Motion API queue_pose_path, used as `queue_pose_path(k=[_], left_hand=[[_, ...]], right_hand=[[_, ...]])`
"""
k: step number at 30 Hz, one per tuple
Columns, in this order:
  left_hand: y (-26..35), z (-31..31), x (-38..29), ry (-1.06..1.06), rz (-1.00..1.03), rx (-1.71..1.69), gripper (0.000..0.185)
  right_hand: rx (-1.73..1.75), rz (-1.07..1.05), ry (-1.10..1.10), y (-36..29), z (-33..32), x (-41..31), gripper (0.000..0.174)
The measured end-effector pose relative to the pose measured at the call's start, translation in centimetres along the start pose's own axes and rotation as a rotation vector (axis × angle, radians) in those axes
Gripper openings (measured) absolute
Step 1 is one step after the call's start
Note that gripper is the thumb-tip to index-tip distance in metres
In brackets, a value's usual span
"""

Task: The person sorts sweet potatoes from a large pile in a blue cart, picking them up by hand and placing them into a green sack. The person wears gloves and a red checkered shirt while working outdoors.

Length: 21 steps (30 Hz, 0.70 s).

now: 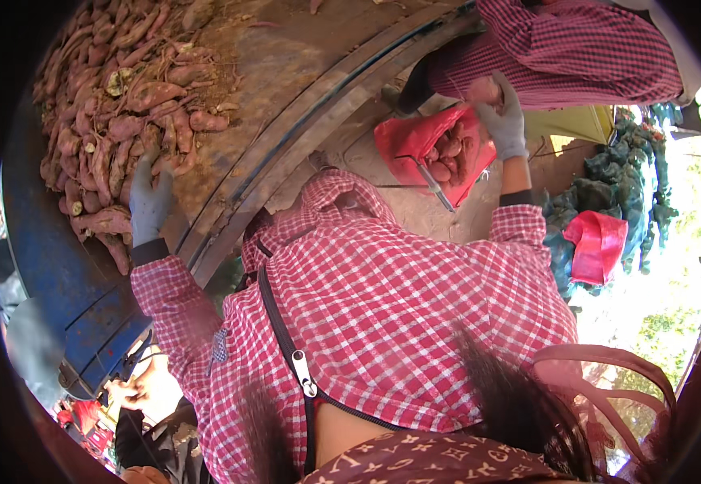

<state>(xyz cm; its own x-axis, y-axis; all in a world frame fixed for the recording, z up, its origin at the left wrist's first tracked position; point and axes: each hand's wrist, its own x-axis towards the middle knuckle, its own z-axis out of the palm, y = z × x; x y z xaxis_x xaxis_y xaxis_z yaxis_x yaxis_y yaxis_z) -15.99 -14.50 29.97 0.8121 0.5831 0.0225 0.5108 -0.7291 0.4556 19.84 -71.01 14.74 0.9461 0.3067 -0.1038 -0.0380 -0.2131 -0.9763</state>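
Note:
My left hand point(149, 199), in a grey glove, reaches to the near edge of a heap of sweet potatoes point(139, 97). Its fingers are spread, with nothing visibly held; whether the fingertips touch a root is unclear. My right hand point(503, 121), gloved too, grips a reddish sweet potato point(483, 92), slightly blurred, at the upper right rim of a red sack point(396, 136). The sack's mouth gapes, and several sweet potatoes point(447, 157) show inside it. A thin metal bar point(434, 184) crosses the sack's near side.
The heap lies on a brown surface point(278, 66) with a raised metal edge point(320, 112) between it and me. A co-worker in a checked shirt point(592, 54) is close at upper right. Green net sacks point(598, 187) and a folded red sack point(597, 245) lie to the right.

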Motion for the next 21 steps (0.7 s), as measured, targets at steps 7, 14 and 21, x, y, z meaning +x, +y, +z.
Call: queue_pose_path(k=[7,14,21], left_hand=[[3.2,2.6,8.3,0.192,0.381,0.154,0.049],[9.0,1.1,8.0,-0.025,0.132,0.677,0.086],[12.0,1.9,5.2,0.342,0.374,0.588,0.086]], right_hand=[[-0.932,0.073,0.068,10.9,2.1,-2.8,0.067],[-0.415,-0.688,-0.189,-14.8,15.2,4.1,0.045],[-0.812,-0.867,-0.233,-34.8,22.6,17.9,0.058]])
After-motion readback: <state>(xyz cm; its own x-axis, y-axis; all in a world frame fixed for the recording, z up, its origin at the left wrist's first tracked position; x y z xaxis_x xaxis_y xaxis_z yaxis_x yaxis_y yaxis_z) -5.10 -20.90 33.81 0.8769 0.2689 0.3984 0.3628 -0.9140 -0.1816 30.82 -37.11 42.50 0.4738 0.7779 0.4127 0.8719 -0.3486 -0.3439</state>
